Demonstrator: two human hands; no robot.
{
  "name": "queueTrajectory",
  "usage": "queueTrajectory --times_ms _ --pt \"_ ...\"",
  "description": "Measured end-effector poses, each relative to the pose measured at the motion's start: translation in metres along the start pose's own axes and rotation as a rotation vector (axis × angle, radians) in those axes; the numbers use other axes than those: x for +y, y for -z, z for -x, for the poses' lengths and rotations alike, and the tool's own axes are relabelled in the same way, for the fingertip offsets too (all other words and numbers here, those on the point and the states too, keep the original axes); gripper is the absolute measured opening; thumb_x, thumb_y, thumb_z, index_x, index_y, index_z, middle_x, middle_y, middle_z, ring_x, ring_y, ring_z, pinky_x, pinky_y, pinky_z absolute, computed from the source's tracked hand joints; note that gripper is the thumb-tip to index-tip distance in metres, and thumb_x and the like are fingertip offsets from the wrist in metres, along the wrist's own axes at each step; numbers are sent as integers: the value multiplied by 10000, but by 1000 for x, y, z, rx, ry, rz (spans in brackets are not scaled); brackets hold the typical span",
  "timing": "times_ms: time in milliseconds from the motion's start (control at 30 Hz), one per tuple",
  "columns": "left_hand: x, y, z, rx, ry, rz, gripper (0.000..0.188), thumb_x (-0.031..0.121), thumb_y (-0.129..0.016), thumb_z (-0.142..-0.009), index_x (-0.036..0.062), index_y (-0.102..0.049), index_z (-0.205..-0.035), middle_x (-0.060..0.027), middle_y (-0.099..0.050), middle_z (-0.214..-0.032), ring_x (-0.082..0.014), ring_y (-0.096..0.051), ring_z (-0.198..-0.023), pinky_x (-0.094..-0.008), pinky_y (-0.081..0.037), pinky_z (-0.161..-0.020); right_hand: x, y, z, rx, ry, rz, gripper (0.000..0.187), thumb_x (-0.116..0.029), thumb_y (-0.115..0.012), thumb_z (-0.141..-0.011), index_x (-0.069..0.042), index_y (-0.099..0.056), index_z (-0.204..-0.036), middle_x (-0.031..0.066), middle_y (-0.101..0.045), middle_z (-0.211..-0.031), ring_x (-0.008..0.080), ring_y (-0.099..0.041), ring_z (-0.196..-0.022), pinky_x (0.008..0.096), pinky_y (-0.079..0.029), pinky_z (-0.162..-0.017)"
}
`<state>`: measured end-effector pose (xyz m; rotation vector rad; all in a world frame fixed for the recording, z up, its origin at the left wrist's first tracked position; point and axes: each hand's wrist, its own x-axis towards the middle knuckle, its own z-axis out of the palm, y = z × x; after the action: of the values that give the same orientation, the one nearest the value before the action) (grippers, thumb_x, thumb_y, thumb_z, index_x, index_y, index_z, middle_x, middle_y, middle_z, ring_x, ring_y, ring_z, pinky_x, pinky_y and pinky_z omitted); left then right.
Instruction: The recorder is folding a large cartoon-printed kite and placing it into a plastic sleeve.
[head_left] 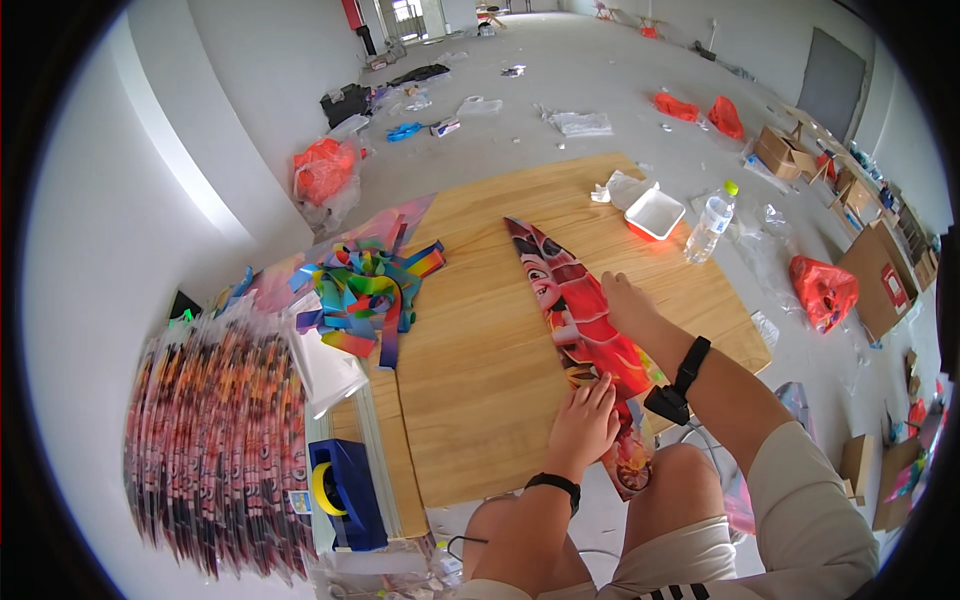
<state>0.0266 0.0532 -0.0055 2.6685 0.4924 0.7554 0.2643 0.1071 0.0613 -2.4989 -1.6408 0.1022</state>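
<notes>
Black wristbands [553, 483], beige shorts [672, 560], beige sleeve [815, 520]

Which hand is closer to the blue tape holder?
Left. The left hand rests on the near end of the folded red kite, nearer the blue tape holder; the right hand lies farther up.

Folded red cartoon kite [580, 320], flat on board

The folded kite [575, 315] is mostly red, printed with a cartoon figure and touches of yellow and orange. It lies on a pale, honey-coloured wooden board [480, 380] with visible grain. The ribbon heap [368, 290] is rainbow-striped. The tape dispenser [350, 495] is dark blue with a yellow roll. The small tray [654, 214] is white over orange.
</notes>
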Motion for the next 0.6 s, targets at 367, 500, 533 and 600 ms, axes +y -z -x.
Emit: queueTrajectory --times_ms 367,500,533,600 --pt "2 5 -1 31 4 35 367 230 -667 -939 39 -675 -1253 -113 -655 -1391 -307 -580 -1279 -465 -488 -1057 -46 -16 2 -65 71 -218 564 -100 -758 -837 39 -426 -1271 308 -652 -1173 501 -685 -1082 539 -589 -873" --pt "3 11 -1 26 7 53 371 215 -672 -924 40 -663 -1251 -114 -652 -1334 -309 -571 -1269 -464 -488 -1055 -36 -34 -2 -34 130 -395 503 -222 -752 -914 20 -451 -1237 258 -691 -1055 443 -726 -975 518 -595 -782" --pt "3 10 0 35 7 57 372 211 -673 -921 39 -660 -1251 -114 -651 -1322 -309 -569 -1267 -463 -488 -1054 -36 -36 -2 -12 143 -464 486 -234 -750 -926 16 -456 -1221 247 -695 -1000 433 -734 -923 511 -597 -747" --pt "3 8 -1 11 17 68 375 218 -666 -923 22 -668 -1242 -128 -661 -1333 -307 -572 -1270 -458 -476 -1068 -35 -41 -2 14 108 -607 455 -207 -747 -920 12 -450 -1187 234 -681 -858 418 -727 -784 485 -592 -660"
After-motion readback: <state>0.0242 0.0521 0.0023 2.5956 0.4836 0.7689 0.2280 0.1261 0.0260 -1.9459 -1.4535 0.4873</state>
